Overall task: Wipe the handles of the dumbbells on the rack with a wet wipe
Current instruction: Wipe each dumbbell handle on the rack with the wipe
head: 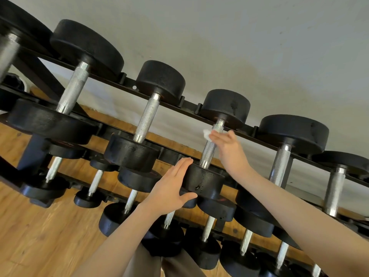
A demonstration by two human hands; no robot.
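Black dumbbells [147, 118] crowd the rack [259, 140] beside both hands' dumbbell [211, 144].

Dumbbell handles [211, 148]: bright metal, knurled rough grip in middle, smooth polished collars at ends. Dumbbell heads [205, 181]: black, matt, slightly grainy, faint sheen, few glossy wet drops on near one. Rack [167, 104]: black painted metal, dull. Wet wipe [206, 133]: white, soft, crumpled. Floor [40, 232]: wood, warm brown, visible grain. Wall [259, 47]: pale, matt, scuffed.

Six dumbbells [149, 114] show on the top tier, more on two lower tiers, uncountable. Two hands [171, 188], one wipe [206, 133], one rack [247, 128].
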